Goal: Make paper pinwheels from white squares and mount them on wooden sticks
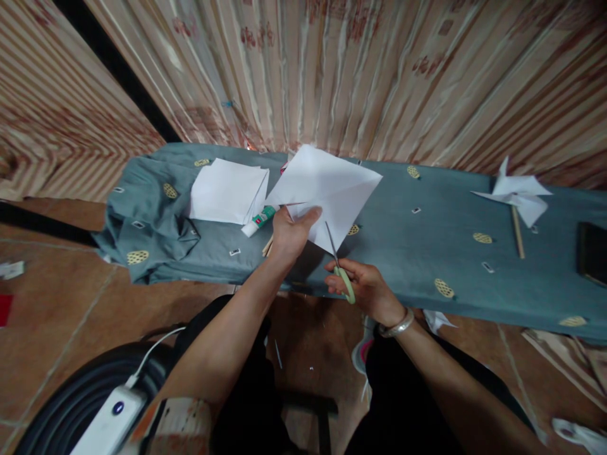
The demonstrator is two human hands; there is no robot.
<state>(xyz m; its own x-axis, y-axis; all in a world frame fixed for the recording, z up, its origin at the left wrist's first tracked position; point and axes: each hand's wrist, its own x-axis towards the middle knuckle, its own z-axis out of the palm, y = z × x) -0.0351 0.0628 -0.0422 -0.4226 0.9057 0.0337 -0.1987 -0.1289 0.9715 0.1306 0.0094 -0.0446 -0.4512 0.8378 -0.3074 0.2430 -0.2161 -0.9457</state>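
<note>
My left hand (290, 232) pinches the near corner of a folded white paper square (327, 186) and holds it up over the teal-covered bench (427, 253). In my right hand (365, 287) are green-handled scissors (339, 262), fingers through the loops, with the blades pointing up into the paper's lower edge. A glue tube (258, 221) lies on the cloth just left of my left hand, beside thin wooden sticks (268, 245).
A stack of white sheets (227, 191) lies at the back left of the bench. A finished paper pinwheel (516, 193) on a stick rests at the right, with a dark flat object (592, 253) beyond it. Striped curtains hang behind. Paper scraps lie on the tiled floor.
</note>
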